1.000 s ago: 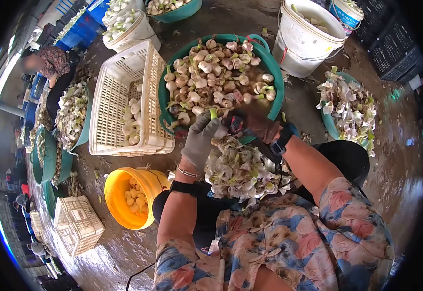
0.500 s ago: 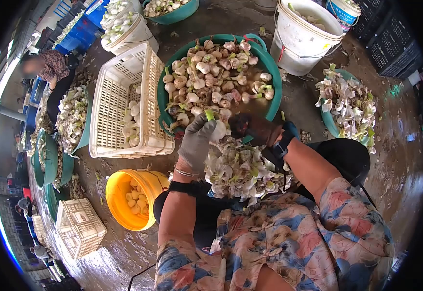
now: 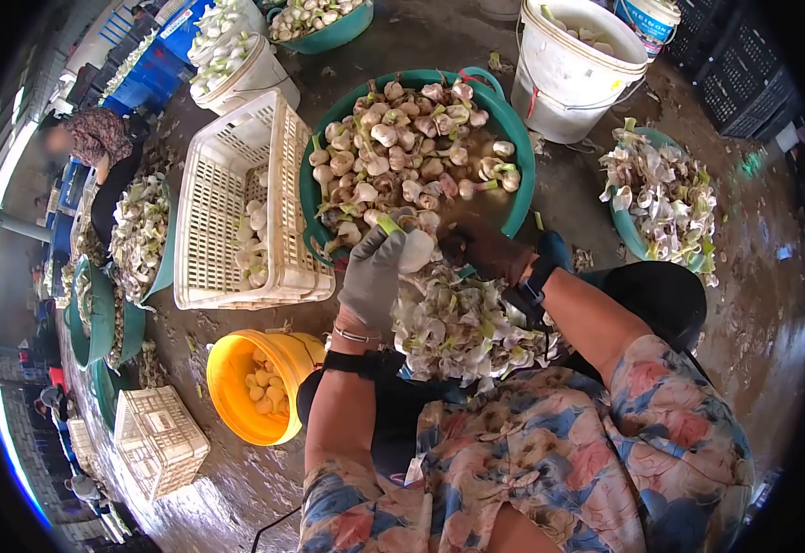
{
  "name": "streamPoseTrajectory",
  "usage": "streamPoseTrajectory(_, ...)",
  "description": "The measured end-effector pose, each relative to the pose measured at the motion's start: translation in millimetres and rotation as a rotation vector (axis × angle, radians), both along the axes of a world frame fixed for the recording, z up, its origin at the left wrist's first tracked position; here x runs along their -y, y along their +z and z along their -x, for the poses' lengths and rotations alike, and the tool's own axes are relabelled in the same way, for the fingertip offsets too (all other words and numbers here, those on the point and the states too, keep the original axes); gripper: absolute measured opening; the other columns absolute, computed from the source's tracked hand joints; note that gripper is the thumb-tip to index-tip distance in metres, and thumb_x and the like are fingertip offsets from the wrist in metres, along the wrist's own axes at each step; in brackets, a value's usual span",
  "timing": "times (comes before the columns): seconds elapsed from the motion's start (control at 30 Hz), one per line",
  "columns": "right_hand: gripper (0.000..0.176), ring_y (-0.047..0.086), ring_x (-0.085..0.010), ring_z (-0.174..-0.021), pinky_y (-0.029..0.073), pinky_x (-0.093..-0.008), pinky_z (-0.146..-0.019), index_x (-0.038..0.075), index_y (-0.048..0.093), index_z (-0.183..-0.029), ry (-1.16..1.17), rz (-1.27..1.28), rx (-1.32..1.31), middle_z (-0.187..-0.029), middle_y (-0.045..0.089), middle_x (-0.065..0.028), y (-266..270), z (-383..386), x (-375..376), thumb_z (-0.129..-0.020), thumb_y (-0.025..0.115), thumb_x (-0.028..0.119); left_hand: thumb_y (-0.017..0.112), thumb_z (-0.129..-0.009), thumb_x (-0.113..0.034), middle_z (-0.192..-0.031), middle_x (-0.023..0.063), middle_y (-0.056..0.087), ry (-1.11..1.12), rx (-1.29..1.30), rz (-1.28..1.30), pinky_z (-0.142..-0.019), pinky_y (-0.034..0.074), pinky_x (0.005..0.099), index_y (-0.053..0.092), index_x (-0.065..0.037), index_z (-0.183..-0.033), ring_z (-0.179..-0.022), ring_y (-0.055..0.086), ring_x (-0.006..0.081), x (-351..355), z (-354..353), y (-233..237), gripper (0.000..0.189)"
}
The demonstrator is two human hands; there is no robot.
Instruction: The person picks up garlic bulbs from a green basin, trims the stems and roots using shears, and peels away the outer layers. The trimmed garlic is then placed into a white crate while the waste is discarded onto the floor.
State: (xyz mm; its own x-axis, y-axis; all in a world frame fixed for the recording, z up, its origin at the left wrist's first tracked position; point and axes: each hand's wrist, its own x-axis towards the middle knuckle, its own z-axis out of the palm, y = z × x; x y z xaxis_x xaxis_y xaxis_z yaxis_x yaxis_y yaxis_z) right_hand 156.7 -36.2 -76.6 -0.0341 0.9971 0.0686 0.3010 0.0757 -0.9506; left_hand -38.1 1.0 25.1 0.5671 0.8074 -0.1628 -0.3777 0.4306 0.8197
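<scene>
In a grey glove, my left hand [image 3: 371, 276] is closed round a white garlic bulb [image 3: 416, 252] with a short green stem pointing up and left. My right hand [image 3: 493, 251], in a dark glove, is curled just right of the bulb; what its fingers hold, if anything, is hidden. Both hands are over the near rim of a green tub [image 3: 524, 157] of water and unpeeled garlic bulbs [image 3: 393, 129]. Below them, between my knees, lies a heap of garlic skins [image 3: 467, 323].
Left of the tub stands a white crate [image 3: 209, 212] with some bulbs inside. A yellow bucket [image 3: 227, 392] holding pale garlic is nearer me. White buckets [image 3: 573, 78] stand behind, and a basin of skins [image 3: 638, 230] is at right. Another person [image 3: 98, 138] sits far left.
The bulb's green stem has tipped further left in my left hand. My right hand has shifted slightly, staying close to the bulb. The whole view has moved a little.
</scene>
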Motion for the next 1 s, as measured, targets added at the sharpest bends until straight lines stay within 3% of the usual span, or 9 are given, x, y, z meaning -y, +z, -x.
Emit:
streamPoseTrajectory(0.03, 0.017, 0.057, -0.0207, -0.065, 0.045, -0.0373, -0.064, 0.004, 0.063, -0.086, 0.001, 0.002, 0.0, -0.076, 0.062, -0.0125, 1.2, -1.6, 4.3, -0.081, 0.057, 0.019, 0.059, -0.087, -0.011, -0.098, 0.0, 0.063, 0.001, 0.0, 0.002, -0.079, 0.046, 0.0225, 0.06, -0.003, -0.111, -0.087, 0.057, 0.0073, -0.6, -0.5, -3.1, 0.025)
streamPoseTrajectory(0.13, 0.018, 0.058, -0.0218, -0.067, 0.045, -0.0374, -0.063, 0.003, 0.063, -0.084, 0.087, 0.187, -0.921, -0.077, 0.062, -0.0137, 58.3, 10.9, 12.5, -0.081, 0.059, 0.021, 0.059, -0.086, -0.011, -0.096, -0.0007, 0.062, 0.015, -0.063, -0.058, -0.077, 0.046, 0.022, 0.061, -0.003, -0.107, -0.085, 0.057, 0.0064, -2.7, -2.4, -14.4, 0.022)
streamPoseTrajectory(0.2, 0.023, 0.059, -0.0217, -0.067, 0.046, -0.0357, -0.061, 0.003, 0.064, -0.083, -0.053, 0.106, -0.005, -0.075, 0.062, -0.0132, 51.6, 11.1, 2.6, -0.081, 0.063, 0.026, 0.06, -0.085, -0.01, -0.093, -0.0017, 0.062, 0.006, -0.094, -0.101, -0.075, 0.045, 0.0207, 0.06, -0.003, -0.106, -0.083, 0.056, 0.0054, -4.4, -4.4, -16.0, 0.022)
streamPoseTrajectory(0.3, 0.018, 0.055, -0.0083, -0.068, 0.047, -0.0264, -0.064, 0.001, 0.063, -0.093, -0.087, 0.087, 0.12, -0.079, 0.062, -0.003, 5.1, 11.8, -8.8, -0.088, 0.056, 0.017, 0.061, -0.084, -0.009, -0.088, -0.003, 0.061, 0.071, -0.066, -0.121, -0.071, 0.044, 0.0198, 0.059, -0.003, -0.106, -0.081, 0.056, 0.0049, -5.2, -8.7, -21.6, 0.023)
streamPoseTrajectory(0.43, 0.018, 0.055, -0.007, -0.068, 0.046, -0.0261, -0.062, 0.001, 0.063, -0.092, -0.007, 0.169, -0.208, -0.078, 0.063, -0.0037, 57.7, 12.8, 8.4, -0.086, 0.058, 0.017, 0.062, -0.083, -0.008, -0.089, -0.0027, 0.059, 0.111, -0.035, -0.068, -0.069, 0.045, 0.0194, 0.055, -0.003, -0.111, -0.079, 0.056, 0.005, -3.5, -11.0, -19.8, 0.028)
streamPoseTrajectory(0.6, 0.014, 0.055, -0.0093, -0.067, 0.045, -0.026, -0.061, 0.003, 0.064, -0.088, -0.14, 0.003, 0.289, -0.077, 0.062, -0.004, 66.0, 25.5, 12.1, -0.084, 0.059, 0.015, 0.058, -0.086, -0.007, -0.094, -0.001, 0.057, 0.094, -0.176, -0.158, -0.068, 0.047, 0.0192, 0.05, -0.003, -0.117, -0.08, 0.057, 0.0062, -2.2, -14.4, -15.5, 0.033)
streamPoseTrajectory(0.8, 0.024, 0.058, -0.0251, -0.06, 0.045, -0.0371, -0.06, 0.005, 0.064, -0.08, -0.083, 0.055, -0.171, -0.067, 0.061, -0.0116, 49.9, 16.7, 14.0, -0.076, 0.063, 0.029, 0.047, -0.09, -0.007, -0.1, 0.0071, 0.06, 0.058, 0.019, 0.017, -0.08, 0.049, 0.0284, 0.054, -0.001, -0.112, -0.09, 0.06, 0.0177, -8.6, -5.7, -22.4, 0.023)
streamPoseTrajectory(0.9, 0.023, 0.06, -0.025, -0.066, 0.046, -0.0378, -0.063, 0.004, 0.062, -0.083, -0.094, 0.053, 0.069, -0.072, 0.062, -0.0137, 12.9, 17.1, 12.7, -0.078, 0.061, 0.026, 0.05, -0.09, -0.009, -0.092, 0.0066, 0.063, 0.051, -0.049, 0.05, -0.072, 0.049, 0.0251, 0.056, 0.0, -0.103, -0.083, 0.06, 0.0136, -3.4, -9.4, -6.7, 0.017)
streamPoseTrajectory(1.0, 0.021, 0.06, -0.0233, -0.073, 0.047, -0.0357, -0.066, 0.002, 0.06, -0.085, 0.198, -0.107, 0.214, -0.076, 0.061, -0.0153, -42.3, 34.1, 25.8, -0.08, 0.058, 0.023, 0.047, -0.091, -0.006, -0.098, 0.0095, 0.063, 0.023, -0.269, -0.388, -0.079, 0.049, 0.0272, 0.058, 0.003, -0.103, -0.089, 0.061, 0.017, -1.9, -8.4, -12.7, 0.019)
